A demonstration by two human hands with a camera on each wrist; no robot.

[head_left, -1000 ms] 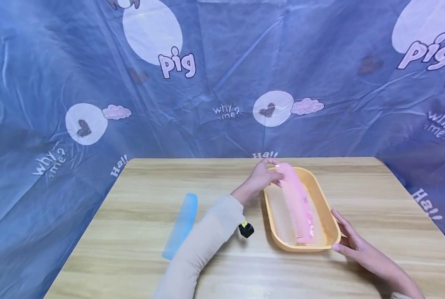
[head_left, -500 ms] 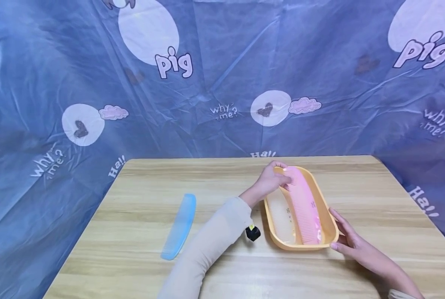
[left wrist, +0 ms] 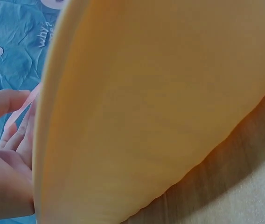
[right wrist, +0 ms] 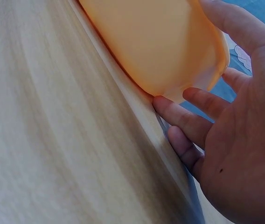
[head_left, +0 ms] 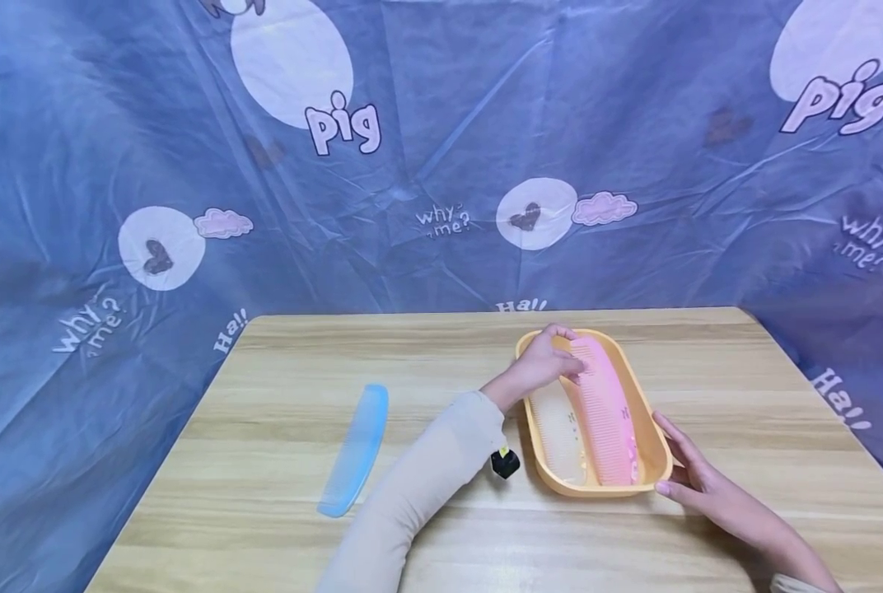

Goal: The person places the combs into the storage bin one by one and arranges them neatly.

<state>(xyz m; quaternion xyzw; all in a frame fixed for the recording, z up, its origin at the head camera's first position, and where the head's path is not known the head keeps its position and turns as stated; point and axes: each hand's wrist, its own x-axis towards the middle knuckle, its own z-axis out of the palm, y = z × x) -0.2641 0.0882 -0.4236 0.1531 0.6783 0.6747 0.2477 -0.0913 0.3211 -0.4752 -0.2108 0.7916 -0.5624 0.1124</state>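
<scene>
In the head view, my left hand [head_left: 541, 362] pinches the upper end of a pink comb [head_left: 610, 428], which lies lengthwise inside a yellow plastic basket [head_left: 640, 387]. Beside it on the left, a cream comb [head_left: 562, 441] lies in the same basket, its upper end hidden by my hand. A strip of the pink comb [left wrist: 23, 108] shows between thumb and fingers in the left wrist view. At the basket's near right corner, my right hand [head_left: 708, 486] touches the outside wall with spread thumb and fingers. The right wrist view shows these fingertips [right wrist: 167, 105] against the wall.
A blue comb [head_left: 356, 453] lies on the wooden table [head_left: 286, 428], left of my left forearm. The black wrist device [head_left: 505, 463] hangs under my left sleeve near the basket. A blue printed cloth [head_left: 382, 165] stands behind the table.
The pink comb has moved right and down within the basket, away from over the cream comb, with my left hand following. My right hand stays at the corner.
</scene>
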